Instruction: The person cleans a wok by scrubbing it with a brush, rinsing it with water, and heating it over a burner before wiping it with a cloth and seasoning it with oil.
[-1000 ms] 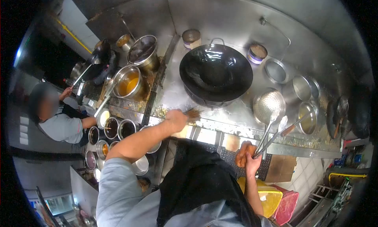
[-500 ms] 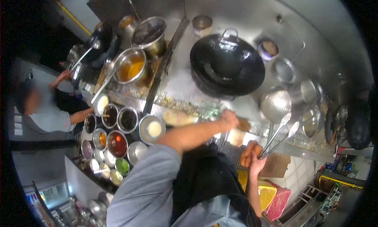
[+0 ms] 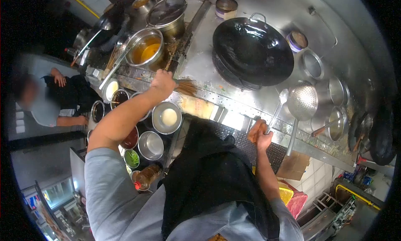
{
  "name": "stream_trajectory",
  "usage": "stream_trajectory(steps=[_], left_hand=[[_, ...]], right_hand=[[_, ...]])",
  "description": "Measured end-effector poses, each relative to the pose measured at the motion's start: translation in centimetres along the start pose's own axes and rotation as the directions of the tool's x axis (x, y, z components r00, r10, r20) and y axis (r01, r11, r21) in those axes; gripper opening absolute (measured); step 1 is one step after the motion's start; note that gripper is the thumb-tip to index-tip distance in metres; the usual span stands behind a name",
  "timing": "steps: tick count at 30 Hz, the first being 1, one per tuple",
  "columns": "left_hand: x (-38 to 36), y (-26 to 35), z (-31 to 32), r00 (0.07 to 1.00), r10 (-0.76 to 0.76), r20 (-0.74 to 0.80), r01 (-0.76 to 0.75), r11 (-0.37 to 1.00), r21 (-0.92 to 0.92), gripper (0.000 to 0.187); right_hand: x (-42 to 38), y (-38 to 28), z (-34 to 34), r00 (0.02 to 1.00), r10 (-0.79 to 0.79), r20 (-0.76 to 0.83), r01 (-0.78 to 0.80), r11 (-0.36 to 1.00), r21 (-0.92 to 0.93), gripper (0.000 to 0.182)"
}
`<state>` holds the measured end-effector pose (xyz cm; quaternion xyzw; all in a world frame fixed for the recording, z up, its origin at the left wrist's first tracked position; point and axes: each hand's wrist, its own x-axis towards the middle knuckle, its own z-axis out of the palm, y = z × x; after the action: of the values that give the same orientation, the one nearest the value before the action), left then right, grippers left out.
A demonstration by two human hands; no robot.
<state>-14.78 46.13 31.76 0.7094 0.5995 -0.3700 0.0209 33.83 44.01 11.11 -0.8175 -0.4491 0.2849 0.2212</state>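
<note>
My left hand (image 3: 163, 83) is closed around a bamboo brush (image 3: 186, 87), its bristles pointing right, against the stove's front ledge. My right hand (image 3: 263, 136) is closed on the handle of a metal spoon (image 3: 277, 108), whose bowl points up and away. Beside its fingers is an orange-brown bundle (image 3: 253, 131) that I cannot make out. A perforated skimmer (image 3: 303, 101) lies near the spoon, its handle reaching over the counter edge. Behind the ledge a large black wok (image 3: 252, 53) sits on its burner, with a wet shine inside.
A bowl of orange liquid (image 3: 147, 49) and a lidded pot (image 3: 167, 15) stand back left. Several sauce bowls, a steel bowl (image 3: 151, 145) and a red-capped bottle (image 3: 146, 177) are left of me. Another person (image 3: 46, 99) stands far left. Steel pots (image 3: 335, 90) line the right.
My left hand has swept left along the ledge with the brush. Fewer scraps lie on the ledge. My right hand has shifted slightly upward; the other person's arm has left the ladle handle.
</note>
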Motion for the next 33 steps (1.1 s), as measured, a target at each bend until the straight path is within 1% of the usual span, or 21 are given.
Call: stream_trajectory(steps=[3,5,7,10,12,14,16,18,19,21,22,23,25,26,27,28,29,30,31,32,33], left_hand=[[-1.1,-0.7,-1.1,0.999,-0.043,-0.032,0.043,0.999,-0.011,0.031],[-1.2,0.1,-1.5,0.997,-0.060,-0.057,0.058,0.998,-0.025,0.033],[-0.2,1.9,-1.7,0.986,-0.009,-0.165,-0.025,0.978,-0.207,0.035],[1.7,4.7,-1.4,0.969,0.069,-0.238,-0.134,0.953,-0.272,0.046],[3.5,4.7,2.3,0.960,0.048,-0.275,-0.143,0.931,-0.336,0.047],[3.4,2.8,2.9,0.948,0.031,-0.317,-0.160,0.906,-0.391,0.047],[1.4,-0.2,0.7,1.000,0.006,0.025,0.001,0.962,-0.274,0.039],[0.8,-2.7,0.4,0.999,0.017,0.037,-0.007,0.967,-0.253,0.039],[0.7,-3.6,0.2,0.998,0.029,0.061,-0.014,0.971,-0.239,0.040],[0.5,-3.0,-0.9,1.000,-0.016,0.022,0.022,0.967,-0.254,0.041],[0.5,-2.5,-1.1,0.999,-0.046,-0.001,0.044,0.960,-0.277,0.042],[0.9,-2.2,-0.6,1.000,-0.012,-0.013,0.006,0.929,-0.371,0.044],[1.3,-2.0,0.9,0.999,-0.001,0.038,0.015,0.933,-0.361,0.043],[1.5,-2.2,1.8,0.997,-0.012,0.076,0.038,0.937,-0.346,0.042],[1.5,-3.1,3.0,1.000,0.010,0.025,-0.001,0.950,-0.311,0.036],[0.5,-4.1,2.3,0.998,-0.046,0.041,0.058,0.924,-0.379,0.032],[-0.6,-5.1,0.6,0.993,-0.094,0.072,0.113,0.931,-0.347,0.034],[0.6,-5.9,3.6,0.991,-0.122,-0.051,0.092,0.916,-0.390,0.041],[0.5,-6.7,2.9,0.983,-0.184,0.005,0.160,0.841,-0.516,0.051],[1.1,-6.6,3.0,0.983,-0.181,0.012,0.160,0.835,-0.526,0.051],[1.7,-6.6,2.8,0.970,-0.245,0.004,0.192,0.750,-0.632,0.051]], right_hand=[[0.4,0.2,0.1,1.000,0.012,-0.021,-0.014,0.996,-0.086,0.051],[0.0,1.0,-0.4,0.993,-0.118,-0.024,0.117,0.993,-0.025,0.053],[-0.4,1.3,-1.0,0.994,-0.104,-0.034,0.103,0.995,-0.015,0.054],[-2.0,-1.2,-2.6,0.994,-0.079,-0.075,0.080,0.997,0.001,0.043],[-2.7,-0.8,-3.8,0.997,-0.065,-0.052,0.067,0.997,0.046,0.039],[-3.3,1.3,-4.5,0.958,-0.234,-0.163,0.253,0.962,0.107,0.039],[-3.8,2.9,-6.0,0.961,-0.245,-0.126,0.265,0.948,0.178,0.036],[-6.1,1.5,-8.8,0.965,-0.243,-0.096,0.245,0.970,0.004,0.031],[-7.2,1.1,-9.7,0.963,-0.249,-0.104,0.251,0.968,0.014,0.031],[-8.6,0.1,-10.7,0.950,-0.305,0.065,0.306,0.952,-0.021,0.025],[-8.9,-1.1,-10.6,0.950,-0.306,0.063,0.308,0.951,-0.017,0.025],[-9.7,-2.2,-10.5,0.934,-0.312,0.175,0.327,0.943,-0.058,0.024],[-11.0,-4.4,-9.6,0.883,-0.305,0.358,0.369,0.921,-0.125,0.024],[-11.4,-6.2,-8.6,0.825,-0.413,0.385,0.454,0.891,-0.017,0.027],[-10.8,-6.7,-7.6,0.778,-0.324,0.538,0.386,0.923,-0.001,0.036],[-9.9,-6.1,-5.9,0.728,-0.228,0.647,0.341,0.939,-0.052,0.041],[-10.0,-7.5,-4.7,0.705,-0.212,0.677,0.335,0.940,-0.055,0.043],[-9.2,-7.8,-2.6,0.666,-0.149,0.731,0.369,0.918,-0.149,0.043],[-9.5,-8.3,-0.9,0.667,-0.108,0.737,0.222,0.973,-0.059,0.042],[-10.0,-10.5,0.1,0.632,-0.077,0.771,0.145,0.989,-0.020,0.041],[-10.3,-12.8,1.0,0.594,-0.057,0.803,0.068,0.997,0.020,0.040]])
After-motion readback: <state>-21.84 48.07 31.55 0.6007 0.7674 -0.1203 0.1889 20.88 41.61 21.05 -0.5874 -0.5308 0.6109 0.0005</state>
